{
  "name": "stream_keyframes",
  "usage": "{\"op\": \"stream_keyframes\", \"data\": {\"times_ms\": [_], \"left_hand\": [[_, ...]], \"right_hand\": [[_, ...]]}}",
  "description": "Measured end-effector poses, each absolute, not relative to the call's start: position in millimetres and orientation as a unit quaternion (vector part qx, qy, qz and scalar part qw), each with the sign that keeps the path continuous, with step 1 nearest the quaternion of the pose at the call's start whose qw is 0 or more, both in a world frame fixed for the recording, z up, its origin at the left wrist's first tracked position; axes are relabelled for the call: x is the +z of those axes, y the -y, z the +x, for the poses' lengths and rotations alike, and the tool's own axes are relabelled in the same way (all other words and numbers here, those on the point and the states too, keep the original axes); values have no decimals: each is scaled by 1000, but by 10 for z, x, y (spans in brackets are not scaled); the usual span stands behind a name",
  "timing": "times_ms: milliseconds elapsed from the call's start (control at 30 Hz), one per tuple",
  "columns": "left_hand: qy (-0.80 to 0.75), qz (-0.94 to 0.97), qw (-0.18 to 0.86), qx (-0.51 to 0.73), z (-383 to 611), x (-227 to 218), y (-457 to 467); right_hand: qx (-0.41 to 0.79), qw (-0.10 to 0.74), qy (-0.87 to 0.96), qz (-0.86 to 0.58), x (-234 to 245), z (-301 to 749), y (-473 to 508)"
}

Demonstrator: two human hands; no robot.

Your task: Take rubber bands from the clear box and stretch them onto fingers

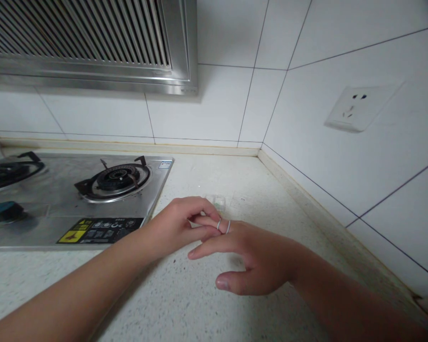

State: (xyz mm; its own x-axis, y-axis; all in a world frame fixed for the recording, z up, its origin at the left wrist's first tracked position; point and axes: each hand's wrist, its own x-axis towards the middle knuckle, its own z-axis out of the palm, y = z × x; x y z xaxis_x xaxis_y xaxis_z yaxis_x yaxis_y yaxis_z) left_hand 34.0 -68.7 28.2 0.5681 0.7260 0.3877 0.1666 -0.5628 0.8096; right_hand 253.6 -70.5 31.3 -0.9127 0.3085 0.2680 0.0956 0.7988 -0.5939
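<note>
My left hand (183,223) reaches over the counter with its thumb and fingertips closed around a finger of my right hand (257,254). At the fingertips a thin pale ring (218,223) shows around that right-hand finger. A second pale ring (228,227) sits nearer the knuckle. My right hand is held palm down, index finger stretched out and thumb apart, gripping nothing. Part of its other fingers is hidden behind the left hand. Just beyond the hands a small clear plastic box (219,203) lies on the counter, partly covered; its contents are too faint to name.
A gas stove (60,209) with black burners lies to the left, its blue-topped knob (5,211) near the front. Above it hangs a steel range hood (183,52). A wall socket (353,108) is on the right tiled wall. The speckled counter (185,294) extends beneath my hands.
</note>
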Motion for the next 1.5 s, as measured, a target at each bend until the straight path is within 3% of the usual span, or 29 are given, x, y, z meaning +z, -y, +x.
{"op": "stream_keyframes", "data": {"times_ms": [100, 333, 667, 933, 1267, 1500], "left_hand": [[-287, 787, 377, 395, 368, 284, 719], [-265, 864, 230, 362, 398, 296, 724], [-215, 915, 109, 324, 404, 257, 726], [-198, 912, 111, 343, 349, 281, 702], [-124, 920, 8, 373, 459, 249, 664], [-216, 891, -40, 398, 374, 268, 669]], "right_hand": [[301, 185, 931, -96, 318, 2525, 722], [303, 168, 933, -102, 296, 2497, 746], [300, 156, 939, -69, 279, 2470, 728], [291, 167, 938, -87, 279, 2502, 710], [298, 164, 936, -85, 235, 2465, 738], [233, 198, 947, -98, 284, 2553, 643]]}}
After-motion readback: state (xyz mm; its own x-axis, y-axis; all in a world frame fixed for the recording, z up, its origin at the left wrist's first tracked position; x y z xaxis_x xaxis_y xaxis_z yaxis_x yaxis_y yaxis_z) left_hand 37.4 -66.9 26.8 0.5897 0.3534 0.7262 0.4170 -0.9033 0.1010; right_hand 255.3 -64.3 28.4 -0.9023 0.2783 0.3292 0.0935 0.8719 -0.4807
